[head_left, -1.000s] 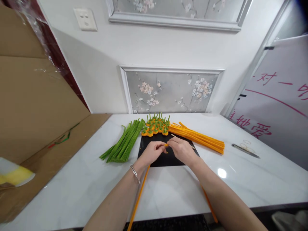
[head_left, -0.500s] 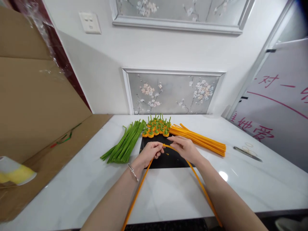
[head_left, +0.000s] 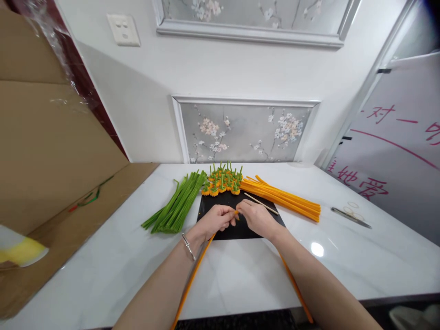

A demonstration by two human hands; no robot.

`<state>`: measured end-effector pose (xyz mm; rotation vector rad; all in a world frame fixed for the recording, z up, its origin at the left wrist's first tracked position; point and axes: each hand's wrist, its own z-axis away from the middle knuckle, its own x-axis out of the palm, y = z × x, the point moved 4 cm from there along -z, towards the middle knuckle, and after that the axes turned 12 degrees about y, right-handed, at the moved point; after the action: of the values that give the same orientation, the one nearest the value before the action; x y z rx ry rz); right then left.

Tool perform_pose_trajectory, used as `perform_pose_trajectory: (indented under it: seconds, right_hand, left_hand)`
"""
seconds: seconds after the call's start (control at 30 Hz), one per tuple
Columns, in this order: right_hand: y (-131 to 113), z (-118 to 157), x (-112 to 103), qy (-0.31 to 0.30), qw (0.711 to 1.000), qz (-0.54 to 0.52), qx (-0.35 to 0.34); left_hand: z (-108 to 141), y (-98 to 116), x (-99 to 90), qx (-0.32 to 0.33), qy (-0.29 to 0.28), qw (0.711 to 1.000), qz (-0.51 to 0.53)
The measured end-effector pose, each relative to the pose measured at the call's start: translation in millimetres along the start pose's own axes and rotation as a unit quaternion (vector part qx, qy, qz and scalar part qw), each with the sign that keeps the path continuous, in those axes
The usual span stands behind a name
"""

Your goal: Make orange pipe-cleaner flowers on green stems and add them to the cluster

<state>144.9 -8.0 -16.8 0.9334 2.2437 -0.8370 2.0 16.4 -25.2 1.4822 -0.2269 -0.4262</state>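
My left hand (head_left: 217, 221) is closed in a pinch on an orange pipe cleaner (head_left: 195, 279), whose one end hangs down along my left forearm. My right hand (head_left: 256, 217) pinches the same pipe cleaner close to the left fingertips, and its other end trails below my right forearm. Only a small orange bit shows between the two hands. They are held over a black mat (head_left: 227, 200). A thin pale stick (head_left: 261, 203) lies beyond my right hand, partly on the mat. Just behind the mat's front part stand several small orange-and-green pipe-cleaner pieces (head_left: 222, 181).
A bundle of green pipe cleaners (head_left: 178, 204) lies to the left, an orange bundle (head_left: 285, 199) to the right. Tweezers (head_left: 350, 217) and thin rings (head_left: 353, 211) rest farther right. A white-and-yellow roll (head_left: 20, 247) sits on cardboard (head_left: 51, 279) at the left.
My right hand has moved left and down, from open fingers beside the pipe cleaner to a pinch near my left hand. The pale stick has come into sight. The view has shifted slightly.
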Motion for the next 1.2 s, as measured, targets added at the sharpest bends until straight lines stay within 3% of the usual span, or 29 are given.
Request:
perform_pose_trajectory:
  seconds: [0.23,0.33,0.43,0.57,0.77,0.83,0.93,1.07,1.2]
  right_hand:
    - [8,2,-1,-0.021,0.994,-0.09,0.054]
    - [2,-2,-11,0.03,0.991,-0.128,0.037]
    - [-6,-3,-18,0.094,0.981,-0.166,-0.028]
    - [-8,-2,-20,0.131,0.982,-0.109,-0.077]
    - [-16,-1,-22,0.106,0.985,-0.001,-0.133]
    - [-18,-2,-22,0.096,0.99,-0.004,-0.104]
    - [-14,-2,-19,0.087,0.994,-0.062,0.012]
    - [-6,-2,-10,0.078,0.984,-0.112,0.113]
    - [3,-1,3,0.036,0.966,-0.177,0.184]
  left_hand:
    - [2,1,7.8,0.006,-0.013,0.999,0.036]
    - [4,6,6.1,-0.026,-0.031,0.996,0.076]
    - [6,11,2.1,-0.048,-0.053,0.991,0.113]
    - [9,14,-0.1,-0.059,-0.082,0.987,0.128]
    - [10,12,2.0,-0.041,-0.08,0.993,0.077]
    - [8,12,3.9,-0.015,-0.054,0.997,0.044]
    - [7,13,6.9,0.049,0.01,0.998,-0.023]
    - [11,18,8.1,0.147,0.1,0.976,-0.121]
    - [15,21,7.5,0.192,0.125,0.956,-0.182]
